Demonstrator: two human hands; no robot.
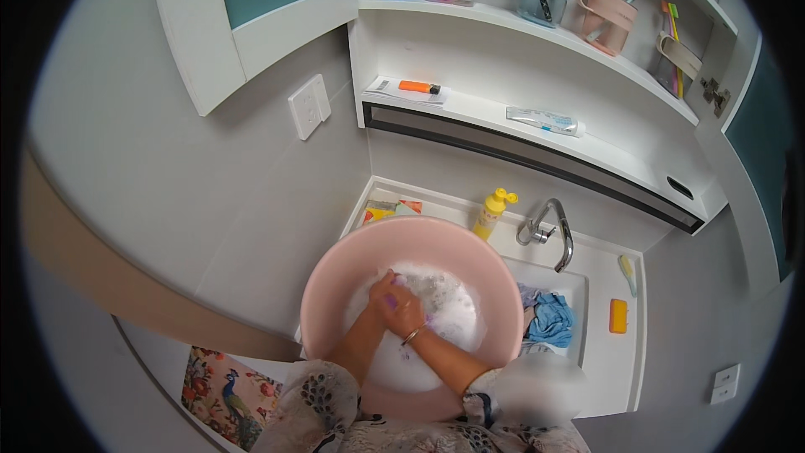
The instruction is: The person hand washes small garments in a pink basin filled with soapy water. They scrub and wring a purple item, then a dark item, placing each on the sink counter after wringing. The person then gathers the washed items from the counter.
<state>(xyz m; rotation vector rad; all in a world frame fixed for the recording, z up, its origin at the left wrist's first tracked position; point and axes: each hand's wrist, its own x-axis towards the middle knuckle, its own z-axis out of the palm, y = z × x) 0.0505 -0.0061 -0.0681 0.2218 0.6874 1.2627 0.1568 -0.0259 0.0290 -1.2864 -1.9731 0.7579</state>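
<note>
A large pink basin (pixel 331 273) stands on the white washbasin counter, with foamy soapy water (pixel 457 310) inside it. Over the foam my two hands are pressed together. My left hand (pixel 383 288) is closed, largely covered by the other. Closed across it, my right hand (pixel 406 312) wears a thin bracelet at the wrist. Bits of a purple cloth (pixel 392 301) show between the fingers; most of it is hidden by the hands and foam.
Beside the basin a sink holds wet blue clothes (pixel 551 319). Behind stand a yellow bottle (pixel 493 214) and a chrome faucet (pixel 549 235). A yellow-orange soap bar (pixel 618 316) and a brush (pixel 627 275) lie at right. An open cabinet (pixel 503 75) overhangs the counter.
</note>
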